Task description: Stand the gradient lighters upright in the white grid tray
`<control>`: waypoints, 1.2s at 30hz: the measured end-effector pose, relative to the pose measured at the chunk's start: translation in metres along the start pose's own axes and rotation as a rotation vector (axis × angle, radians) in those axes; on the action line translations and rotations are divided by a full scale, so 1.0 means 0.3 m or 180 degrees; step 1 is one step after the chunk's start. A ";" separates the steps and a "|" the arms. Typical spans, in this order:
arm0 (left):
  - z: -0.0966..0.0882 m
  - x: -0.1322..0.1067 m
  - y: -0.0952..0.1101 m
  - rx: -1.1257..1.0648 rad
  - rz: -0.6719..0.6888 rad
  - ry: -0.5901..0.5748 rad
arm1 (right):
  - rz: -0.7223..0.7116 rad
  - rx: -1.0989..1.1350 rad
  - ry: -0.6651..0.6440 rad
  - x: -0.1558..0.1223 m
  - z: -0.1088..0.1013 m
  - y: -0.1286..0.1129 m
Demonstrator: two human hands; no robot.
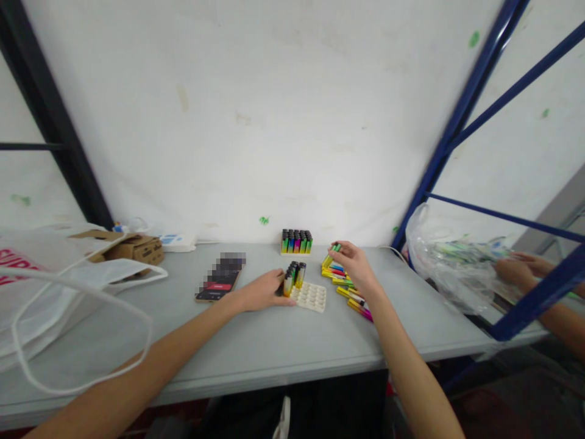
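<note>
A white tray with rows of round holes lies on the table in front of me. Several lighters with black tops stand upright in its left part. My left hand grips the tray's left side, its thumb along the near corner; the other fingertips are partly hidden behind the lighters. To the right, my right hand pinches a green and yellow lighter above a pile of loose lighters in yellow, red, blue and magenta. Part of the pile is hidden behind my right wrist.
Against the wall stands a second tray of upright lighters. A phone lies left of my left hand. White plastic bags and a cardboard box occupy the left side. Beyond the blue frame, another person's hands work near a clear bag.
</note>
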State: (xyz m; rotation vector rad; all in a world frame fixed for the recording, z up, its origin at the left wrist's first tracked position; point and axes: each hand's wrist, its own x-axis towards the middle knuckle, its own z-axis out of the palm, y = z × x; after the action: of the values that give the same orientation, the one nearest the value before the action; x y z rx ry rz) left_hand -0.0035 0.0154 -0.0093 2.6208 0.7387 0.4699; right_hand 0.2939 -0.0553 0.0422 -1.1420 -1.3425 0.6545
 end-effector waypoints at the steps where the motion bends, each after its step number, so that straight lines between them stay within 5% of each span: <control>1: -0.001 -0.001 0.002 0.0005 -0.0002 0.0006 | 0.0087 0.0157 -0.0047 -0.007 0.013 -0.013; 10: -0.003 -0.004 0.013 0.0093 -0.0100 0.0005 | 0.0503 0.0472 -0.0486 -0.061 0.088 -0.110; 18: 0.022 0.004 -0.030 -0.0101 0.0059 0.0160 | -0.0146 -0.1065 0.0127 -0.061 0.206 -0.028; 36: 0.001 -0.004 0.012 0.0020 0.0014 0.0085 | -0.0429 -0.1681 -0.0314 -0.086 0.217 -0.033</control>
State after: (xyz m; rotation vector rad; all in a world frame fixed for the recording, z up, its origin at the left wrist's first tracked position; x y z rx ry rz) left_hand -0.0029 0.0117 -0.0082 2.6272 0.7439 0.5055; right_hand 0.2249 -0.0654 0.0312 -1.4309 -1.7200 0.2613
